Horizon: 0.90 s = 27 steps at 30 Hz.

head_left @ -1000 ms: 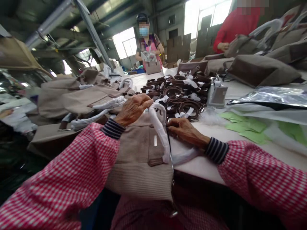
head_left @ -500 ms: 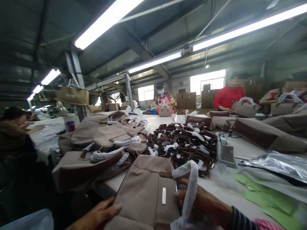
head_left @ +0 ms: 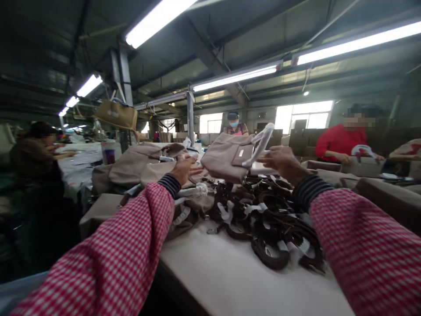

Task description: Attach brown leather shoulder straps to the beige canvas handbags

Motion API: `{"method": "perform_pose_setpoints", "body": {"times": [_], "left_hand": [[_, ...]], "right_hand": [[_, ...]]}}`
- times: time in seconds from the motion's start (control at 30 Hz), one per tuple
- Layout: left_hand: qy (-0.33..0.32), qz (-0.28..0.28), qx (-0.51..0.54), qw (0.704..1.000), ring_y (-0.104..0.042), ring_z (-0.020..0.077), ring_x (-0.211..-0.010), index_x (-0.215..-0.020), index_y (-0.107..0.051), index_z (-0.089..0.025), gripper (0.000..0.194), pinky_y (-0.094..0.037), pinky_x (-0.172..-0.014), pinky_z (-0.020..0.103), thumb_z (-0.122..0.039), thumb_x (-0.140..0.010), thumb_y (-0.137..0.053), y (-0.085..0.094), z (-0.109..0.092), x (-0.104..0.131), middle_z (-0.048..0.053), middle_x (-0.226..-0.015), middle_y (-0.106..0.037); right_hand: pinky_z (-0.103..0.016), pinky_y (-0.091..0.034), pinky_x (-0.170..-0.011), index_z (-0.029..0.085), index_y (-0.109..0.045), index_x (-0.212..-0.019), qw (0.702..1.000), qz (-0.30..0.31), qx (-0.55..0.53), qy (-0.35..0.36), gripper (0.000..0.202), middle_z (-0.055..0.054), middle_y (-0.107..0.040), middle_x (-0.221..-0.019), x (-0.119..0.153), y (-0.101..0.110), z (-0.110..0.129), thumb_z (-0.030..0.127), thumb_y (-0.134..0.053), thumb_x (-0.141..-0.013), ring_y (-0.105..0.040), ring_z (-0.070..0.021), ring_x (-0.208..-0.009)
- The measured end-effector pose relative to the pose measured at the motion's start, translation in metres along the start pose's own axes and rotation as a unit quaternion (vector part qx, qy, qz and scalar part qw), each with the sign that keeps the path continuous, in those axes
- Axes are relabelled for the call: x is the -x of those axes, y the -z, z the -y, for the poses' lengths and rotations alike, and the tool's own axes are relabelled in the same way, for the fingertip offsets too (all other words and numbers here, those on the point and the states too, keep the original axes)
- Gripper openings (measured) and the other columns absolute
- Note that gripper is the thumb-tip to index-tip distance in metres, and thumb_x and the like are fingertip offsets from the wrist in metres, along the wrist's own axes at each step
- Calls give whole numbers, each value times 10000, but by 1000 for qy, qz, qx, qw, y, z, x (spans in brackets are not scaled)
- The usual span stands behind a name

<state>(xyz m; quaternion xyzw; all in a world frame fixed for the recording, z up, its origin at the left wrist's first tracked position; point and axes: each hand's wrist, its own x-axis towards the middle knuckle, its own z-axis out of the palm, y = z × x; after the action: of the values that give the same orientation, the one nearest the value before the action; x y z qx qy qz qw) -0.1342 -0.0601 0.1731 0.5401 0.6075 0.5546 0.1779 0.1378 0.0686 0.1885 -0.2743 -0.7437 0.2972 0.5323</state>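
Note:
A taupe handbag with a white-wrapped handle is tilted above the pile on the table, between my outstretched hands. My left hand is open, its fingers spread just short of the bag's left side. My right hand is also open, with fingers stretched toward the handle. Its fingertips are blurred and overlap the handle's edge, so contact there is unclear. Under the bag lies a heap of dark brown coiled straps with white wrapping on parts of them.
More taupe bags are piled on the left, and others lie on the right. The white table spreads in front of me. One co-worker is across the table, another in red to the right, and a third person far left.
The handbag has gone from close in front of me, held in both hands, to farther out over the straps. Both arms have extended forward, and my fingers have opened. The view has shifted.

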Motion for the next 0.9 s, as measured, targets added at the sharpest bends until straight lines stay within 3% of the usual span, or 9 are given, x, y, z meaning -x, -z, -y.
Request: {"method": "perform_pose_setpoints", "body": {"times": [0.1,0.17,0.23,0.37,0.5,0.57,0.7,0.8,0.9], "left_hand": [[-31,-59,-65,996,-703,233,-1006,-1437,-427,-186,602,-584,-892,423,-538,-961,-536,32,18,-29,185,-1348,-581],[-64,-51,-183,980,-646,292,-1140,-1394,-505,-189,619,-529,-989,455,-496,-881,-664,60,46,-12,172,-1350,-596],[-98,23,-378,920,-582,337,-1228,-1263,-634,-179,504,-466,-1064,465,-454,-843,-675,88,76,14,149,-1278,-659],[-69,94,-476,871,-632,305,-1153,-1187,-707,-186,438,-463,-1058,406,-232,-756,-639,132,115,43,104,-1218,-724],[-43,92,-553,827,-551,330,-1310,-1319,-649,-272,681,-450,-1070,426,-185,-650,-746,146,126,32,82,-1411,-640],[-37,94,-578,810,-592,301,-1271,-1276,-671,-317,632,-468,-1039,384,-201,-664,-778,143,127,25,42,-1374,-672],[-32,33,-622,781,-697,289,-1058,-1052,-744,-226,204,-500,-905,352,-249,-889,-624,127,113,20,107,-1074,-767],[-43,-44,-640,766,-707,315,-967,-972,-740,-176,236,-493,-824,370,-310,-968,-546,115,79,21,150,-966,-760],[-72,-104,-638,760,-696,294,-956,-1002,-730,-188,261,-469,-788,350,-362,-990,-536,103,25,31,128,-979,-761]], "right_hand": [[-302,-477,-587,178,-584,-1092,999,-1,-1,-40,179,-137,-709,-894,-12,-12,-21,253,-575,-929,-709,-257,-798],[-294,-456,-535,167,-639,-1094,995,79,21,-60,257,-105,-710,-816,28,-26,-47,272,-643,-859,-665,-237,-694],[-303,-440,-506,162,-689,-848,981,177,30,-71,121,-69,-662,-670,87,-43,-74,273,-685,-800,-617,-225,-600],[-359,-523,-699,220,-646,-811,941,310,128,55,173,-79,-692,-868,186,-69,-112,267,-537,-936,-651,-237,-780],[-352,-535,-797,254,-650,-969,923,284,183,183,185,-91,-688,-1030,215,-78,-126,138,-511,-931,-646,-251,-958],[-323,-527,-786,250,-627,-963,919,271,192,211,202,-74,-674,-1005,215,-79,-126,107,-485,-953,-638,-228,-940],[-304,-505,-731,234,-591,-903,920,252,191,231,196,-63,-653,-953,213,-80,-122,135,-457,-1006,-623,-208,-879],[-320,-487,-719,225,-576,-871,927,242,179,225,250,-69,-647,-943,217,-81,-124,168,-404,-1043,-613,-206,-853],[-334,-477,-727,216,-582,-849,938,250,143,192,301,-65,-638,-910,218,-81,-124,229,-376,-1069,-601,-201,-828]]}}
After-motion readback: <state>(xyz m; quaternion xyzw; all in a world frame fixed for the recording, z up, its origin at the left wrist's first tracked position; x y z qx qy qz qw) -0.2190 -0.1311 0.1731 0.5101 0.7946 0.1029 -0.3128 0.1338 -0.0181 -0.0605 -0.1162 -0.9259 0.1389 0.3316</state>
